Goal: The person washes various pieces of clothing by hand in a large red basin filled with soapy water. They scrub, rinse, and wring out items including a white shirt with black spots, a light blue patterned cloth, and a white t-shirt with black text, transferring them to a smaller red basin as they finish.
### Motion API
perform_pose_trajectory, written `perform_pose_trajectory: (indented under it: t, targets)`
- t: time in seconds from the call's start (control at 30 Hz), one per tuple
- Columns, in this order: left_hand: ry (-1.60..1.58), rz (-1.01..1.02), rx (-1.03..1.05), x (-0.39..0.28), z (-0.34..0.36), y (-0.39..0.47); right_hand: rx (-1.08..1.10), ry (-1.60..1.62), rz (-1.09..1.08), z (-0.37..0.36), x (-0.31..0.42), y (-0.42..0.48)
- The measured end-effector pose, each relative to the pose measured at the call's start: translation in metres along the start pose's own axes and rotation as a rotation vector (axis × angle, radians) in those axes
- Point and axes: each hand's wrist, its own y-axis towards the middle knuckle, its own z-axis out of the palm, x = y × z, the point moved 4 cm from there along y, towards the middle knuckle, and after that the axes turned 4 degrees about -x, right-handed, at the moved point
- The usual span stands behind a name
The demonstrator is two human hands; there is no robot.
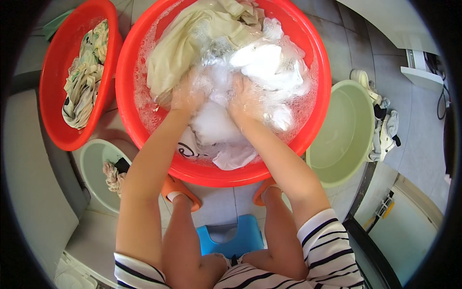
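Observation:
A large red plastic basin (223, 180) of soapy water stands before me, full of wet laundry. Both my hands are in the suds near its middle. My left hand (189, 90) is between a pale yellow-green cloth (173, 61) and a soaked white garment (214, 124). My right hand (247, 97) touches the right side of that white garment, and more bright white cloth (267, 63) floats just beyond it. Foam and water cover my fingers, so their grip is hidden. A white cloth with a black printed line (187, 146) lies at the basin's near side.
To the left, a smaller red basin (48, 90) holds patterned wet clothes (85, 76). Below it stands a pale green bucket (90, 169) with small garments. At right are a green basin (339, 133), socks and white clogs (388, 141). A blue stool (231, 245) is under me.

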Motion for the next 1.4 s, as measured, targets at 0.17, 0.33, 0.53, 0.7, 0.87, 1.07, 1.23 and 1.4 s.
perform_pose_trajectory:
  t: [0.17, 0.33, 0.53, 0.7, 0.87, 1.07, 1.23, 1.4]
  targets:
    - [0.034, 0.128, 0.449, -0.015, -0.014, 0.013, -0.16, 0.407, 0.085, 0.004, -0.006, 0.005]
    - [-0.913, -0.036, 0.143, -0.009, -0.04, -0.019, 0.341, 1.464, 0.347, -0.032, -0.02, 0.004]
    - [-1.01, -0.319, 0.485, -0.01, -0.098, -0.048, 0.334, 1.281, 0.082, -0.104, -0.03, -0.014]
    - [-0.176, 0.061, 0.249, -0.027, -0.064, -0.04, -0.134, 0.273, -0.299, -0.08, -0.011, -0.022]
    - [0.036, 0.1, 0.452, -0.024, -0.013, -0.024, 0.15, 0.266, -0.144, -0.036, 0.006, -0.03]
    - [-0.468, -0.206, -0.105, 0.024, 0.04, -0.025, -0.072, 0.306, -0.074, 0.0, 0.004, -0.006]
    - [-1.156, -0.127, 0.076, -0.062, -0.016, -0.033, 0.227, 1.699, 0.579, 0.007, -0.006, -0.003]
    - [-0.676, 0.112, -0.079, -0.094, -0.063, -0.044, 0.324, 1.914, 0.698, -0.028, 0.019, -0.02]
